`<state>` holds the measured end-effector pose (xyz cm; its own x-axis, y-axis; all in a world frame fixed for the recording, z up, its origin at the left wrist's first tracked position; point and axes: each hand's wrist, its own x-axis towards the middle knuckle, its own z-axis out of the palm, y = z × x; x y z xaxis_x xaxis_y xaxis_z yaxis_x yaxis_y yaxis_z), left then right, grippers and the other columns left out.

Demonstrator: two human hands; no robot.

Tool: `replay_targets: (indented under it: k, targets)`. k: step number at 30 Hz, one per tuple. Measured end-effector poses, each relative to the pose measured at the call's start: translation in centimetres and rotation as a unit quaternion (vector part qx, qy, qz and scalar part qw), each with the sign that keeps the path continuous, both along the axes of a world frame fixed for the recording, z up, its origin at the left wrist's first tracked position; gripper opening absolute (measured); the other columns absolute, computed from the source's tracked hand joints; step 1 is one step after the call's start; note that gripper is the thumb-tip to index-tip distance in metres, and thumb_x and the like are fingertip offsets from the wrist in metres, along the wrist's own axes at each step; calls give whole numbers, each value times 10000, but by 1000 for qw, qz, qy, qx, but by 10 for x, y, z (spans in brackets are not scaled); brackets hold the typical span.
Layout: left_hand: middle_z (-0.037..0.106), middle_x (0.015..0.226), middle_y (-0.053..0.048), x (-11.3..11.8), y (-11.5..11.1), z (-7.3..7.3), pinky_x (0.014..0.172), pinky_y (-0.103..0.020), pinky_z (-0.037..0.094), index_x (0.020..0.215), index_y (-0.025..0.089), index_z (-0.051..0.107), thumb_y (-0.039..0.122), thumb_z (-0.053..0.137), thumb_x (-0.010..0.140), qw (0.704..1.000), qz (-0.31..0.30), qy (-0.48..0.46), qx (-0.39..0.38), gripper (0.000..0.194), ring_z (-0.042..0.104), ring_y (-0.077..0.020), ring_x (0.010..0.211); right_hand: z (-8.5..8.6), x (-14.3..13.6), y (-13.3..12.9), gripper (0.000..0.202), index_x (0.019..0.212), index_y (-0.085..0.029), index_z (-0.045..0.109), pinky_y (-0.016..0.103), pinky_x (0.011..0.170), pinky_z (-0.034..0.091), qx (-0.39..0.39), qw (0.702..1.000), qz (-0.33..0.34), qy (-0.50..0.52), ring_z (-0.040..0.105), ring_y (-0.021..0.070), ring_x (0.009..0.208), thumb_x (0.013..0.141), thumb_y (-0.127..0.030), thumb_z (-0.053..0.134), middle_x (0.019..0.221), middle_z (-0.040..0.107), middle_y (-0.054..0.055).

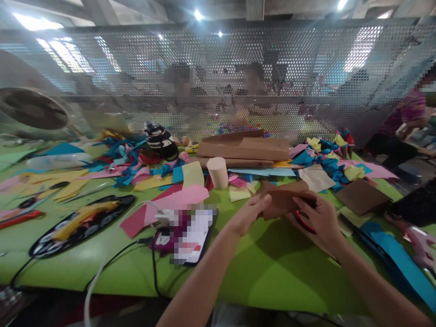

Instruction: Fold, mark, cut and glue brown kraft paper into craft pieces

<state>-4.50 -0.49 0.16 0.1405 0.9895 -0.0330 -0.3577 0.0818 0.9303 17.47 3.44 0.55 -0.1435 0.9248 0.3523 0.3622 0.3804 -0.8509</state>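
A piece of brown paper [282,200] is held up above the green table, curled or folded between my two hands. My left hand [251,211] pinches its left side with the thumb on top. Around its right end the fingers of my right hand [319,219] are closed. A red loop [304,222], which looks like a scissors handle, shows at my right hand; the rest of it is hidden. Just beyond the paper stand a pale cylinder [218,173] and a small pale yellow sheet [240,192]. To the right lies a flat brown sheet [364,196].
A phone [195,238] with cables lies left of my forearm. Further left are a yellow tool on a black oval tray [117,200], scissors [30,202] and a fan [34,109]. Coloured paper scraps line the back, before a perforated metal screen [218,54]. A pink glue gun [418,243] lies right.
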Motion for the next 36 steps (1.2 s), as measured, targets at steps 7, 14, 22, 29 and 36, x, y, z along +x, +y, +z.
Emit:
replay_targets:
  k: [7,14,22,29,36]
  targets:
    - [739,1242,-101,10,3,-4,1067,-424,482,1166,210,746,293,843,766,996,-45,54,53,420,670,-293,1177,-4,0,0,296,979,-202,745,368,791,507,-6,1000,-26,-5,692,257,855,886,-477,687,956,779,76]
    - [747,1210,-125,10,10,-10,1041,-462,505,1213,147,710,227,802,772,998,13,58,29,458,677,-312,1146,1,2,5,467,1103,-238,625,313,672,528,-6,994,-58,94,627,202,795,775,-519,802,996,692,47]
    - [736,1228,-137,9,9,-5,1042,-445,500,1267,139,682,259,803,782,997,21,65,30,514,671,-299,1142,4,-2,8,523,1027,-236,668,309,701,609,-261,907,71,321,741,214,807,615,-407,941,991,774,40]
    - [748,1161,-116,10,13,-11,896,-395,580,1289,148,657,287,805,772,997,5,81,14,555,698,-255,1009,-2,1,11,439,894,-212,687,286,671,610,-246,901,49,353,734,174,690,587,-364,962,838,784,1]
    - [754,1134,-114,12,14,-11,909,-385,572,1187,142,705,299,777,794,993,34,111,31,429,690,-268,1052,-5,-1,10,390,867,-211,672,265,644,589,-222,907,49,354,707,157,680,630,-362,942,814,760,-4]
